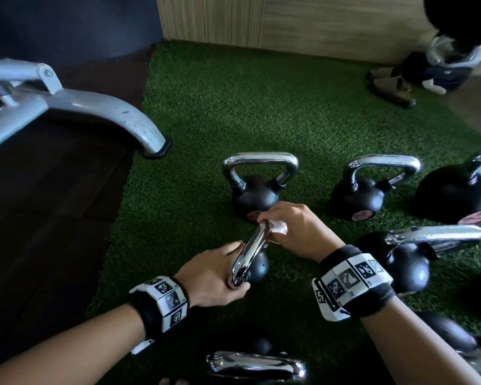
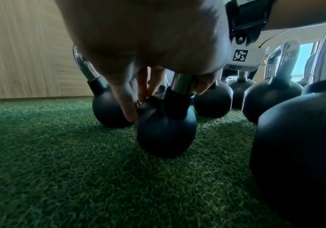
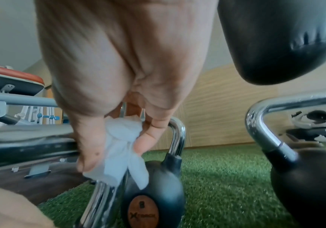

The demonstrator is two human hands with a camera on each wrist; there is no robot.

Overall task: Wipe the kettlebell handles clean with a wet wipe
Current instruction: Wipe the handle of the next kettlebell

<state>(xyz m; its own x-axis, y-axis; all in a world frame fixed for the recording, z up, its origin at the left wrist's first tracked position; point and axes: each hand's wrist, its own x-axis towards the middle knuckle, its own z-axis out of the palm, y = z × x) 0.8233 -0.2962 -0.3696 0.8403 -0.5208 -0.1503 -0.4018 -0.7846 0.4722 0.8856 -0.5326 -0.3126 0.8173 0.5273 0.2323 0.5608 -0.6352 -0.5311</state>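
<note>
Here the green turf mat point(image 1: 233, 101) fills most of the floor, with a dark floor strip to its left and a wood-panel wall point(image 1: 289, 20) behind. A grey bench frame point(image 1: 75, 107) reaches in from the left, its foot resting at the turf's edge. Black kettlebells with chrome handles crowd the right and near side — an upright one point(image 1: 257, 187) straight ahead, another point(image 1: 370, 190) to its right, a larger one point(image 1: 456, 190) at the frame's edge, one point(image 1: 406, 262) just beside the right wrist, and one point(image 1: 257, 365) lying nearest the person. Shoes point(image 1: 417, 76) sit in the far right corner.

The small kettlebell point(image 1: 257, 266) being cleaned stands on the turf in the middle, between the two hands. Its handle point(image 1: 247, 252) runs from near-left to far-right in the head view, the long bar aimed toward the upright kettlebell ahead, which stands close behind the far end.

The left hand point(image 1: 214, 276) clasps the near end of the handle, thumb and fingers wrapped round the chrome leg above the ball. The right hand point(image 1: 297, 232) pinches a bunched white wet wipe point(image 1: 277, 227) against the far end of the handle, fingers curled about it.
</note>
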